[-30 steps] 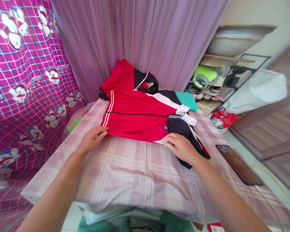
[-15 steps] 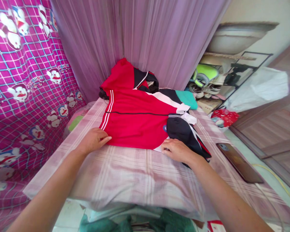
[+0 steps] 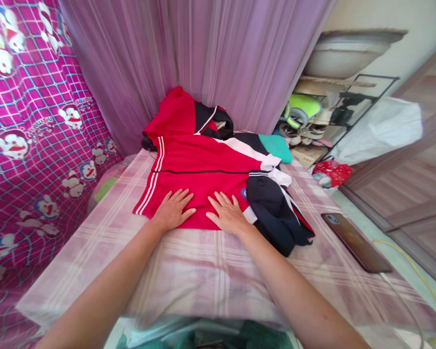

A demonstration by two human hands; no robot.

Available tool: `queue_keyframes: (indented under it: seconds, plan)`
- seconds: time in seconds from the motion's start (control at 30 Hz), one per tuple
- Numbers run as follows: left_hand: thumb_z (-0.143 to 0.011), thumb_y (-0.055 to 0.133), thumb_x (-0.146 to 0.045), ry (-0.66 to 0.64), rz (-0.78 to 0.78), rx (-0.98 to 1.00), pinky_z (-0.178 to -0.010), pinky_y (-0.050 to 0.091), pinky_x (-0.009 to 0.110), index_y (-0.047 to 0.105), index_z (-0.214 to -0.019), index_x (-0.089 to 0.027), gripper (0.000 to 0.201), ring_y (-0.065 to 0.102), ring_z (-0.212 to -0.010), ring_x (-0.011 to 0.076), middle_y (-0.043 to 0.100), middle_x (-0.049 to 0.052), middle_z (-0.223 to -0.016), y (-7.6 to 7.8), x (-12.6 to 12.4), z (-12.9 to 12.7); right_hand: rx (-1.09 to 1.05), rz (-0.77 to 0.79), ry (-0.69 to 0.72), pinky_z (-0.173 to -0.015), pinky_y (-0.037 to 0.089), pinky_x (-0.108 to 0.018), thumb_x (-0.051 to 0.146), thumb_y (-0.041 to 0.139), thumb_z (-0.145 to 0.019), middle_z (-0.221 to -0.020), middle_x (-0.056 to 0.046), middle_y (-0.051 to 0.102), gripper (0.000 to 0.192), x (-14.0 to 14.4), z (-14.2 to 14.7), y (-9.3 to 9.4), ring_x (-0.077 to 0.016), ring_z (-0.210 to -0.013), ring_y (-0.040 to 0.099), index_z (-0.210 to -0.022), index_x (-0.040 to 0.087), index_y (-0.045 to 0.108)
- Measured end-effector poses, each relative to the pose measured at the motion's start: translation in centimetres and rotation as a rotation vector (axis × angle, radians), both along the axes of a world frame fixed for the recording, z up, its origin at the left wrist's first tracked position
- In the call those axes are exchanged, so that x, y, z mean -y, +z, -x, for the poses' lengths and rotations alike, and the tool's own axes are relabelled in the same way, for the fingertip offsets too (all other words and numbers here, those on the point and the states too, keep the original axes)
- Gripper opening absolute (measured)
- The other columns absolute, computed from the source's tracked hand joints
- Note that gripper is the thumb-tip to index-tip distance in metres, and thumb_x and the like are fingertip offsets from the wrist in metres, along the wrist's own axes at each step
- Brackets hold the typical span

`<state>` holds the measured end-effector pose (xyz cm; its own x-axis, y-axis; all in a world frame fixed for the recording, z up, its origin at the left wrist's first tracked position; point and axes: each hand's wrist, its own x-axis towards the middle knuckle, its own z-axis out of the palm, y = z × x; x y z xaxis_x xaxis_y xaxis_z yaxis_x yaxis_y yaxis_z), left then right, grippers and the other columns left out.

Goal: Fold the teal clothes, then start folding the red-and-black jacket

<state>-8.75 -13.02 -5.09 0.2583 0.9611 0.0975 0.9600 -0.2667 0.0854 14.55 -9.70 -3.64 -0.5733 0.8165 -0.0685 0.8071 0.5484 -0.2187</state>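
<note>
A red zip-up track jacket (image 3: 199,182) lies front up across the table, its white-striped hem at the left and its collar end at the right. Its near sleeve, dark navy (image 3: 272,208), is folded over beside the chest badge. My left hand (image 3: 173,208) rests flat on the red front panel near the hem, fingers spread. Also flat on that panel, my right hand (image 3: 227,212) lies closer to the badge, fingers apart. Neither hand grips the cloth.
Behind the jacket sits a second red and navy garment (image 3: 178,114). A phone (image 3: 356,242) with a cable lies on the checked tablecloth (image 3: 189,276) at the right. A purple curtain (image 3: 203,58) hangs behind; a shoe rack (image 3: 363,111) stands back right.
Both hands have moved inward from the jacket's near edge and now lie flat on its front panel. The near edge and hem corner have shifted towards me, and the view has turned slightly.
</note>
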Motion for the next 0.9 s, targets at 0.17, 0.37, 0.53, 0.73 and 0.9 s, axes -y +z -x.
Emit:
queue_keyframes:
  seconds: [0.17, 0.37, 0.53, 0.73, 0.9]
  plan:
    - [-0.095, 0.043, -0.063, 0.1, -0.052, -0.037, -0.119, 0.016, 0.066, 0.04, -0.154, -0.024, 0.071, 0.027, -0.151, 0.0352, 0.034, 0.014, -0.162, -0.1, 1.0, 0.3, 0.005, 0.037, 0.013, -0.123, 0.006, -0.055, 0.058, 0.037, -0.1, -0.168, -0.01, 0.017, 0.069, 1.2, -0.7, -0.3, -0.0262, -0.155, 0.011, -0.159, 0.025, 0.029]
    - [-0.093, 0.044, -0.066, 0.141, 0.024, -0.036, -0.116, 0.016, 0.072, 0.039, -0.154, -0.029, 0.072, 0.028, -0.15, 0.0368, 0.035, 0.012, -0.162, 0.1, 0.9, 0.0, -0.081, -0.052, -0.058, -0.122, 0.012, -0.058, 0.056, 0.036, -0.101, -0.167, -0.01, 0.02, 0.065, -0.3, 0.7, 1.7, -0.0289, -0.154, 0.016, -0.159, 0.028, 0.03]
    - [-0.088, 0.048, -0.071, 0.143, 0.02, -0.038, -0.116, 0.016, 0.072, 0.039, -0.154, -0.03, 0.078, 0.029, -0.15, 0.0378, 0.035, 0.012, -0.162, -0.1, 1.0, 0.2, -0.094, -0.127, -0.078, -0.122, 0.008, -0.059, 0.055, 0.035, -0.102, -0.167, -0.011, 0.022, 0.062, -2.6, 1.7, 1.3, -0.0291, -0.154, 0.016, -0.157, 0.027, 0.036]
    - [-0.084, 0.052, -0.073, 0.122, -0.047, -0.028, -0.116, 0.018, 0.071, 0.04, -0.153, -0.029, 0.083, 0.031, -0.148, 0.0385, 0.038, 0.012, -0.161, -1.1, 1.0, 0.9, -0.078, -0.033, -0.086, -0.121, 0.009, -0.061, 0.056, 0.032, -0.102, -0.166, -0.012, 0.025, 0.062, -3.4, 1.5, -0.6, -0.0289, -0.154, 0.018, -0.155, 0.025, 0.039]
    - [-0.092, 0.046, -0.066, 0.102, -0.105, -0.01, -0.117, 0.022, 0.067, 0.045, -0.151, -0.028, 0.07, 0.036, -0.147, 0.0346, 0.044, 0.012, -0.157, -1.8, 0.9, 1.6, -0.119, -0.019, -0.092, -0.121, 0.009, -0.06, 0.057, 0.033, -0.101, -0.166, -0.012, 0.026, 0.063, -3.3, 1.5, -0.4, -0.0282, -0.154, 0.018, -0.155, 0.025, 0.04]
